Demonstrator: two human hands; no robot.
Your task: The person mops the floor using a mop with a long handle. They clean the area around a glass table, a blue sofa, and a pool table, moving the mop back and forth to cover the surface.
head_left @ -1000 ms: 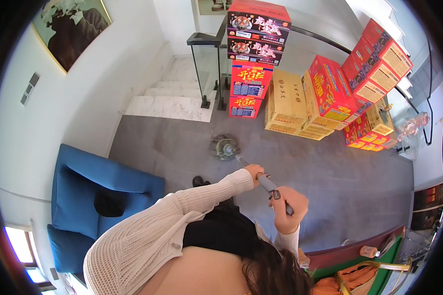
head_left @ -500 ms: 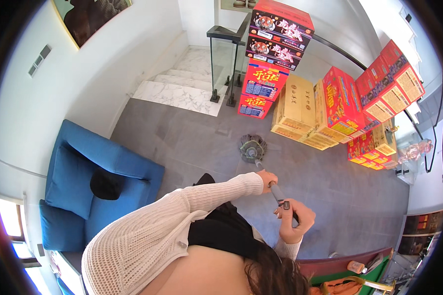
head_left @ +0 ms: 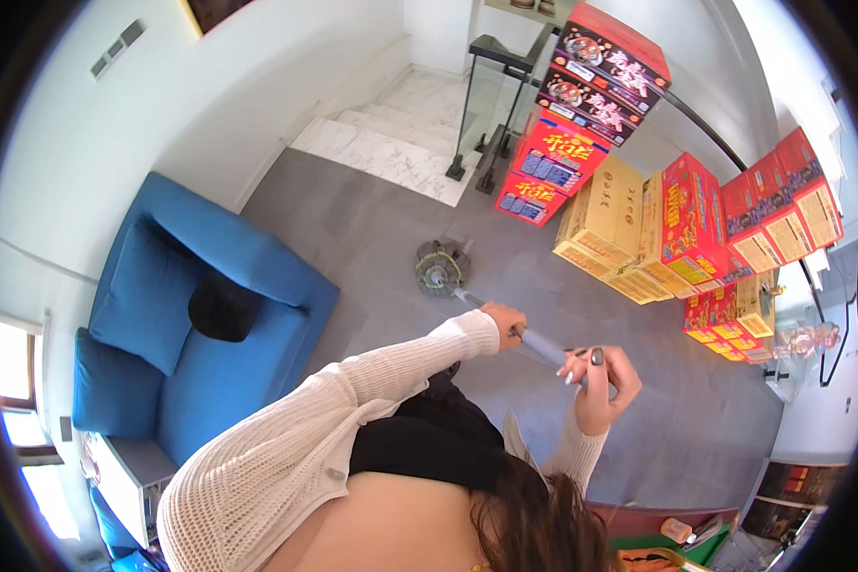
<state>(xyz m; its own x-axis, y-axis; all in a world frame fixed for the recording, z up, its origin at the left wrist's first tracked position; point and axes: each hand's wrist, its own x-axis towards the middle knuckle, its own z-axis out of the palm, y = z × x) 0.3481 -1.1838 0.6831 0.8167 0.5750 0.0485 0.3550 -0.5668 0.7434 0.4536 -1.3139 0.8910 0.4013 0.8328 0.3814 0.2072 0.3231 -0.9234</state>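
Mop handle (head_left: 543,345) runs as one long slanted line through both your hands, from the round mop head (head_left: 440,268) on the grey floor (head_left: 372,219) up and back toward your right shoulder. Your left hand (head_left: 503,319) is the nearer one to the head, its fingers wrapped shut around the lower shaft; your right hand (head_left: 596,372) sits higher, fingers curled about the upper end (nails showing, thumb side toward you). The head lies ahead and to the left of your fingers, well apart from the blue sofa (head_left: 195,324) and near the stacked boxes (head_left: 629,219).
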